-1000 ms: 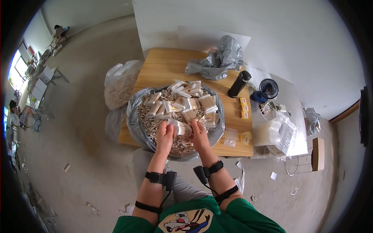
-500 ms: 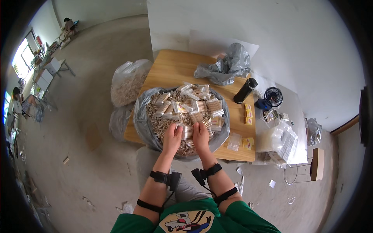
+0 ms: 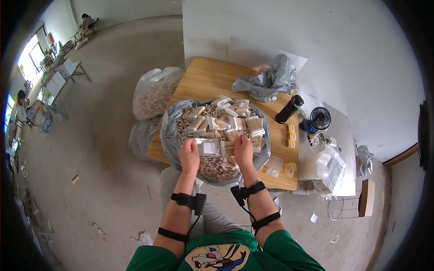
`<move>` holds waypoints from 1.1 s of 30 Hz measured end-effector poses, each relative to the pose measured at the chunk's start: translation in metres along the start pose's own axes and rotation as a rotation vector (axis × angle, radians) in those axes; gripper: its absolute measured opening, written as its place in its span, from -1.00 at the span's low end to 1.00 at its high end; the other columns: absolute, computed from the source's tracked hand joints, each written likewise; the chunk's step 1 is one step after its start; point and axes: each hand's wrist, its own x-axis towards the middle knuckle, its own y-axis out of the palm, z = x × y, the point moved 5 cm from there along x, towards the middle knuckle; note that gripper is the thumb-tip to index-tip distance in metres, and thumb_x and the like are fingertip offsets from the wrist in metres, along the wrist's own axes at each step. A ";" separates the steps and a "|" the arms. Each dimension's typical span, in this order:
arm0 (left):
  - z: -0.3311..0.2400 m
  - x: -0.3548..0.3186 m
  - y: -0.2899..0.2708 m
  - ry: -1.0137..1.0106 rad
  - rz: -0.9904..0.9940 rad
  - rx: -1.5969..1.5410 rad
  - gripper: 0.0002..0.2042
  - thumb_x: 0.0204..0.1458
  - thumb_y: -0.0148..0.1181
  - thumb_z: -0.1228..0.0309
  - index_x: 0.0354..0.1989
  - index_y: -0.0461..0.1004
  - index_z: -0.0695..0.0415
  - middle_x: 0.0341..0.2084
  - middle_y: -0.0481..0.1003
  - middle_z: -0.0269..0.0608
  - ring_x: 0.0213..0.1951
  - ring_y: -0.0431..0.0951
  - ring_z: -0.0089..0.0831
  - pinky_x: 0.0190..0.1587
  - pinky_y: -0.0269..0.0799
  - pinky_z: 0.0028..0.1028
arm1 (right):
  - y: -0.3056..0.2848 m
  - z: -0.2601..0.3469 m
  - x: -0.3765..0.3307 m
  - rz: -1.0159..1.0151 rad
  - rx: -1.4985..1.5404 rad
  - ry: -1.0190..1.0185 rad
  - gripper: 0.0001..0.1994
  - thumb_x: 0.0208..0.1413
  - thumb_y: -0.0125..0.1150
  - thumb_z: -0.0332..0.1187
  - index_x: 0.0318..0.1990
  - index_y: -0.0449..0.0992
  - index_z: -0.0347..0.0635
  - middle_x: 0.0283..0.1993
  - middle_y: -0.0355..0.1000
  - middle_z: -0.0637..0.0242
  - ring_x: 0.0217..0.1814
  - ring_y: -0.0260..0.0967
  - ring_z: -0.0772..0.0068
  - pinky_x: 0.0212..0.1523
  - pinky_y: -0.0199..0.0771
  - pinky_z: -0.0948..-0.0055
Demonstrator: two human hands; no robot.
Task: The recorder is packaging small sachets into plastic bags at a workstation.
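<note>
Over a grey plastic bag point(image 3: 170, 131) heaped with loose cotton swabs point(image 3: 217, 168), my two hands are held apart. My left hand point(image 3: 190, 157) pinches the left end of a clear plastic bag point(image 3: 207, 147), which has a whitish patch inside. Closed at the right side of a row of cotton swabs point(image 3: 227, 148) is my right hand point(image 3: 244, 152). The swabs meet the clear bag's right end; whether they are inside it I cannot tell. Several filled packs of swabs point(image 3: 237, 123) lie on the heap just beyond my hands.
The wooden table point(image 3: 205, 74) also holds crumpled grey plastic point(image 3: 271, 79), a black bottle point(image 3: 290, 109), yellow cards point(image 3: 291, 136) and flat clear bags point(image 3: 274, 166). A fan point(image 3: 320, 118) stands at the right. Left of the table is a filled sack point(image 3: 153, 97). Two people sit far left.
My hands have moved apart, the left one leftward and slightly up. The clear bag now shows stretched out between my left hand and the swabs. The whole view has shifted a little.
</note>
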 end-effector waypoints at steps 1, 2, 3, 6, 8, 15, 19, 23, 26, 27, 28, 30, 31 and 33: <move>0.002 0.003 -0.004 0.001 -0.001 -0.001 -0.79 0.14 0.02 0.32 -0.44 0.35 0.21 -0.58 0.42 0.06 -0.47 0.42 0.06 -0.44 0.28 -0.17 | -0.003 -0.007 0.004 -0.002 -0.010 0.051 -0.71 0.20 -0.04 -0.25 -0.45 0.33 -0.31 -0.49 0.34 -0.13 -0.39 0.28 -0.26 -0.38 0.25 0.06; 0.006 0.008 -0.008 -0.043 0.039 0.020 -0.79 0.14 0.01 0.32 -0.44 0.35 0.21 -0.57 0.43 0.07 -0.46 0.42 0.07 -0.43 0.28 -0.16 | -0.005 -0.013 0.007 -0.003 -0.019 0.102 -0.73 0.19 -0.01 -0.26 -0.45 0.34 -0.29 -0.48 0.36 -0.10 -0.37 0.30 -0.23 -0.34 0.26 0.05; 0.011 0.011 -0.012 -0.089 0.077 0.045 -0.79 0.14 0.00 0.32 -0.43 0.35 0.21 -0.57 0.44 0.07 -0.45 0.42 0.09 -0.42 0.28 -0.15 | -0.007 -0.015 0.008 0.001 -0.017 0.101 -0.73 0.19 -0.01 -0.26 -0.45 0.34 -0.29 -0.48 0.36 -0.10 -0.37 0.30 -0.23 -0.34 0.26 0.05; -0.001 0.015 -0.017 0.068 0.101 0.190 -0.82 0.11 0.04 0.34 -0.42 0.36 0.19 -0.57 0.46 0.04 -0.46 0.46 0.06 -0.45 0.31 -0.16 | -0.012 0.008 0.007 -0.053 -0.333 -0.252 -0.89 0.00 0.15 -0.35 -0.36 0.43 -0.16 -0.30 0.43 0.15 -0.13 0.33 0.03 -0.10 0.28 0.12; -0.017 0.017 -0.017 0.140 0.120 0.275 -0.84 0.10 0.06 0.35 -0.41 0.37 0.18 -0.58 0.47 0.03 -0.47 0.47 0.05 -0.46 0.32 -0.17 | -0.009 0.025 -0.001 -0.013 -0.295 -0.350 -0.85 -0.06 0.18 -0.38 -0.31 0.43 -0.18 -0.26 0.42 0.14 -0.11 0.32 0.03 -0.07 0.28 0.14; -0.034 0.016 -0.012 0.043 0.109 -0.032 -0.86 0.07 0.10 0.43 -0.22 0.38 0.17 -0.64 0.47 -0.08 -0.60 0.47 -0.16 -0.51 0.34 -0.30 | 0.032 0.049 -0.046 0.319 0.135 -0.352 -0.47 -0.17 0.15 -0.62 0.06 0.24 -0.29 -0.02 0.34 0.02 0.06 0.30 0.01 0.04 0.34 0.20; -0.043 0.009 -0.007 -0.198 0.217 -0.257 -0.81 0.07 0.09 0.49 -0.14 0.36 0.17 -0.69 0.43 -0.25 -0.65 0.41 -0.52 -0.54 0.31 -0.50 | 0.046 0.023 -0.046 0.399 0.614 -0.002 -0.57 -0.03 0.06 -0.70 0.05 0.23 -0.31 -0.04 0.36 0.13 0.03 0.36 0.31 -0.05 0.40 0.43; -0.023 0.007 -0.006 -0.279 0.138 -0.381 -0.81 0.07 0.08 0.51 -0.12 0.35 0.17 -0.70 0.40 -0.33 -0.63 0.40 -0.62 -0.55 0.30 -0.56 | 0.049 0.013 -0.052 0.491 0.916 0.240 -0.66 0.08 0.03 -0.64 0.03 0.23 -0.33 -0.13 0.41 0.23 -0.08 0.40 0.50 -0.12 0.44 0.53; -0.017 0.007 -0.005 -0.345 0.077 -0.499 -0.80 0.09 0.06 0.49 -0.10 0.36 0.16 -0.65 0.38 -0.39 -0.61 0.35 -0.65 -0.55 0.27 -0.58 | 0.030 0.006 -0.053 0.456 0.984 0.449 -0.78 0.16 0.00 -0.53 -0.03 0.29 -0.31 -0.20 0.44 0.28 -0.15 0.40 0.59 -0.16 0.45 0.56; -0.017 0.008 -0.003 -0.344 0.098 -0.503 -0.80 0.09 0.06 0.49 -0.10 0.36 0.16 -0.65 0.38 -0.39 -0.61 0.35 -0.65 -0.55 0.27 -0.58 | 0.021 0.000 -0.053 0.435 0.982 0.455 -0.78 0.16 0.00 -0.53 -0.03 0.29 -0.31 -0.20 0.44 0.28 -0.15 0.40 0.59 -0.16 0.45 0.56; -0.014 0.008 -0.004 -0.345 0.080 -0.527 -0.81 0.10 0.06 0.49 -0.10 0.37 0.15 -0.63 0.37 -0.40 -0.59 0.33 -0.67 -0.55 0.25 -0.60 | 0.011 -0.007 -0.052 0.409 0.954 0.407 -0.81 0.18 0.00 -0.50 -0.07 0.32 -0.31 -0.21 0.45 0.27 -0.17 0.41 0.55 -0.15 0.45 0.52; -0.011 0.006 -0.004 -0.352 0.089 -0.557 -0.81 0.10 0.06 0.48 -0.10 0.37 0.13 -0.62 0.36 -0.41 -0.58 0.31 -0.68 -0.55 0.24 -0.62 | -0.012 -0.022 -0.055 0.298 0.947 0.383 -0.87 0.19 0.00 -0.44 -0.19 0.43 -0.30 -0.28 0.46 0.30 -0.30 0.40 0.55 -0.22 0.43 0.53; -0.011 0.004 -0.003 -0.381 0.071 -0.579 -0.82 0.11 0.05 0.48 -0.10 0.38 0.13 -0.62 0.35 -0.42 -0.58 0.30 -0.69 -0.55 0.22 -0.64 | -0.025 -0.035 -0.056 0.265 0.935 0.394 -0.87 0.19 0.00 -0.44 -0.19 0.43 -0.30 -0.28 0.46 0.30 -0.30 0.40 0.55 -0.22 0.43 0.53; -0.008 0.000 -0.002 -0.418 0.084 -0.608 -0.83 0.12 0.05 0.47 -0.11 0.38 0.12 -0.61 0.34 -0.43 -0.57 0.29 -0.71 -0.55 0.20 -0.65 | -0.054 -0.064 -0.062 0.206 0.860 0.408 -0.88 0.18 0.04 -0.44 -0.27 0.46 -0.31 -0.37 0.45 0.36 -0.39 0.34 0.61 -0.31 0.37 0.58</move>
